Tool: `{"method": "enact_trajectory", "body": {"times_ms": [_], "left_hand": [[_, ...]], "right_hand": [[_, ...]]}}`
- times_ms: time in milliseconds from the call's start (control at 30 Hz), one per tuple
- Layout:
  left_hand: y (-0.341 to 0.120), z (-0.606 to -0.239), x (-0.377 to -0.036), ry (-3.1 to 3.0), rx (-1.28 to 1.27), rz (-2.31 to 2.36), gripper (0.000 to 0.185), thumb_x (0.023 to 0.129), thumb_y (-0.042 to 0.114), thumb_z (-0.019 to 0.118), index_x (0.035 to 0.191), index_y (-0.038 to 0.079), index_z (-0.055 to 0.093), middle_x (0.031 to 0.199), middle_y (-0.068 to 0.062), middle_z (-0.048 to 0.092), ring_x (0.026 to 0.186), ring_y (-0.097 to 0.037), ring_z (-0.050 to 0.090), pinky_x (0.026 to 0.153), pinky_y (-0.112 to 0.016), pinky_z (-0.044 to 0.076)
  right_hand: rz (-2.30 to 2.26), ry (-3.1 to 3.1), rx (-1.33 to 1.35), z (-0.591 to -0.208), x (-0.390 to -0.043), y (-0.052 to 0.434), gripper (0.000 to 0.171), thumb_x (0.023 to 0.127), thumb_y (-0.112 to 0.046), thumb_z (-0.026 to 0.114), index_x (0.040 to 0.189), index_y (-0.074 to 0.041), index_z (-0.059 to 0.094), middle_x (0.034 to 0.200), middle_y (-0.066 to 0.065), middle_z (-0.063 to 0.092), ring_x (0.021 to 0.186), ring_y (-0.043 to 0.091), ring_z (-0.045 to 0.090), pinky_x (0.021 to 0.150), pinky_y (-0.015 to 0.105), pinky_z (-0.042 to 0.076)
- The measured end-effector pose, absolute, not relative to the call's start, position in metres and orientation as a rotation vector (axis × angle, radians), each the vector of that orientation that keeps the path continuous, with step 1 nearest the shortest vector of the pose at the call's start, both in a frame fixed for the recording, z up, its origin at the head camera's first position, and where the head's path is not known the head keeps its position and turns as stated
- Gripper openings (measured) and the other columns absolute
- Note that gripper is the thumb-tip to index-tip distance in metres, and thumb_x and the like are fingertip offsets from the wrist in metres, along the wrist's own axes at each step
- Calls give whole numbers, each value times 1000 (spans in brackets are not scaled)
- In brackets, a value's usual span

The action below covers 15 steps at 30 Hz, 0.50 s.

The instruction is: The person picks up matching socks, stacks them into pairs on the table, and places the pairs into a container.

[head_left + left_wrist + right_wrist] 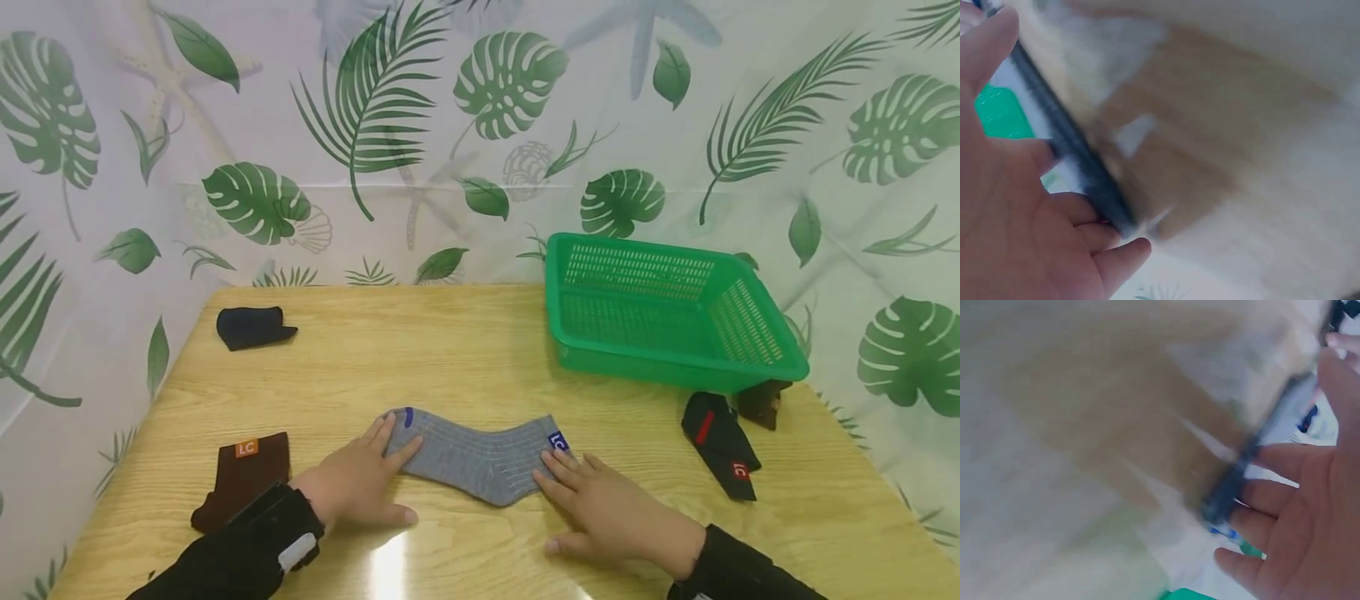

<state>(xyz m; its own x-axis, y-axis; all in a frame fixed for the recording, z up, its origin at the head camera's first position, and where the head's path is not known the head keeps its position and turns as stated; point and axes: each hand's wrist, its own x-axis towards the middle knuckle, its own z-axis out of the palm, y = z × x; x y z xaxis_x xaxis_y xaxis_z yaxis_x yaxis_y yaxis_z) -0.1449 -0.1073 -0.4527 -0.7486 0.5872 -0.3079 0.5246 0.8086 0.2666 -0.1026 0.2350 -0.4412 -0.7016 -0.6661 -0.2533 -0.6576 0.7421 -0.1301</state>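
Observation:
A grey sock (pixel 480 454) with a dark blue label at its cuff lies flat on the wooden table (pixel 420 342). The left hand (pixel 360 475) rests its outstretched fingers on the toe end, where a blue mark shows. On the cuff end, beside the label, lie the straight fingers of the right hand (pixel 615 512). Both thumbs point inward over the table below the sock. From the left wrist, the sock's edge (pixel 1079 144) appears as a dark band under the fingertips; the right wrist view shows its edge (pixel 1235 475) likewise, blurred.
A green plastic basket (pixel 675 325) stands at the back right. Dark socks (pixel 723 446) with red marks lie before it, next to a brown item (pixel 765 404) partly beneath its rim. A brown sock (pixel 251 475) is by the left forearm, a dark folded sock (pixel 253 327) at the back left.

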Motion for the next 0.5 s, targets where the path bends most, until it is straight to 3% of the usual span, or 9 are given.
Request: {"method": "enact_trajectory", "body": {"times_ms": [100,200,367,500], "left_hand": [[-103,-449,-153,2683,886,257,90,86,64,59,152,8,32,155,-30,16,144,-44,17,114,-52,24],[-95,-448,-162,2756,941,259,90,88,63,57,152,6,31,158,-26,14,144,-43,17,113,-57,23],[-91,-464,-169,2740,919,42,94,88,72,45,156,12,20,161,-19,9,147,-37,12,113,-63,14],[-94,-469,-166,2716,887,-113,93,88,75,38,157,16,16,161,-19,7,148,-34,10,112,-65,4]], "right_hand": [[-85,2757,-1069,-437,-113,226,77,93,-53,56,142,5,44,148,24,39,137,37,37,110,53,31],[-139,2812,-1089,-439,-127,215,79,94,-49,58,144,8,38,151,26,32,140,39,31,111,50,31],[-108,2716,-1092,-461,-143,211,91,95,-61,46,152,4,18,159,25,10,146,39,9,115,52,19],[-7,2693,-1118,-475,-150,216,93,95,-66,37,154,1,14,160,22,5,147,36,4,117,51,13]]}}
